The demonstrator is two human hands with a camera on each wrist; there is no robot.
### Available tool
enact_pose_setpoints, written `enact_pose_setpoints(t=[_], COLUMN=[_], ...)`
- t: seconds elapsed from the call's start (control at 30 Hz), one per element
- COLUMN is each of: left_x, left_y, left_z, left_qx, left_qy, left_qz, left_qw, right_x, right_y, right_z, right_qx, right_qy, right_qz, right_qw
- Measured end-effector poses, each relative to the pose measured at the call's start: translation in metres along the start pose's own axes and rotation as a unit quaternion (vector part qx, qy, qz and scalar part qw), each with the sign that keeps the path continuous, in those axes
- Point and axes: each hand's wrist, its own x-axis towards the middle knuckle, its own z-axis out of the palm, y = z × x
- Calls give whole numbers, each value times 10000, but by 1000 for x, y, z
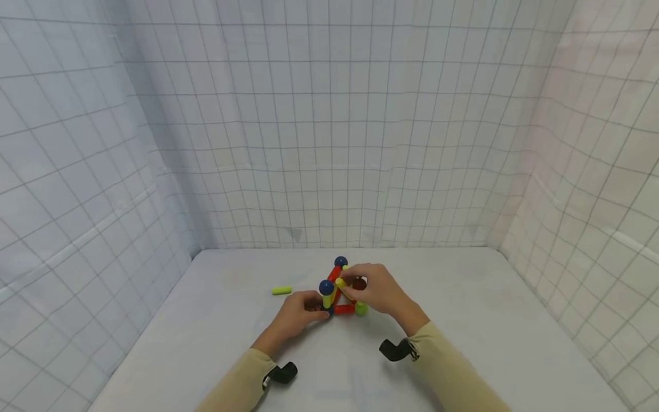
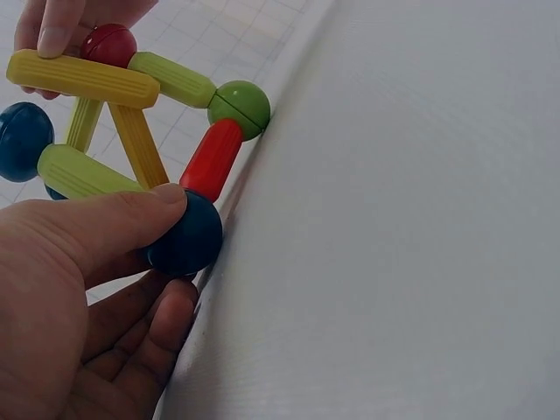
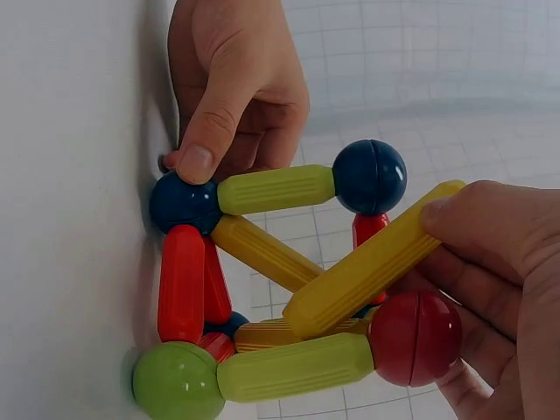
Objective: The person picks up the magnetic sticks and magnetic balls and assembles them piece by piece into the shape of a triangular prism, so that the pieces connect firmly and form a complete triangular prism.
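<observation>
A frame of magnetic rods and balls stands on the table between both hands. My left hand [image 1: 294,315] pinches a dark blue ball [image 2: 188,234] at its base between thumb and fingers. My right hand [image 1: 380,290] holds a yellow rod [image 3: 376,261] by one end, slanting across the frame's opening. Behind that rod, the right fingers lie close to a red ball [image 3: 416,337]; whether they touch it I cannot tell. Upright lime rods carry the red ball and another blue ball [image 3: 369,175]. A red rod [image 3: 182,284] links the pinched ball to a green ball [image 3: 178,381].
A loose lime rod [image 1: 281,290] lies on the white table [image 1: 453,309], left of the frame and beyond the left hand. Another blue ball [image 1: 341,261] tops the frame's far side. Grid-patterned white sheets [image 1: 314,143] enclose the table at the back and sides.
</observation>
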Motion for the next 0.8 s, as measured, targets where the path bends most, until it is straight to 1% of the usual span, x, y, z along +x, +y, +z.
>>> enact_pose_setpoints(t=[0.17, 0.3, 0.43, 0.53, 0.63, 0.8], left_x=[0, 0, -1, -2, -3, -3], left_y=[0, 0, 2, 2, 3, 4], left_z=[0, 0, 0, 0, 0, 1], left_qx=[-19, -4, -6, -5, -3, 15], left_qy=[-3, -18, -10, 1, -3, -20], left_qz=[-67, -118, -144, -130, -136, -175], left_qw=[10000, 9999, 9999, 9999, 9999, 9998], right_x=[2, 1, 1, 1, 0, -2], right_y=[-1, 2, 3, 4, 4, 1], right_z=[-3, -5, -3, 1, 6, 7], right_qx=[-274, -251, -160, -235, -429, -551], right_qy=[-78, -45, 17, -82, -199, -255], right_qz=[-159, -175, -100, -108, -144, -242], right_qw=[9995, 9995, 9998, 9996, 9988, 9979])
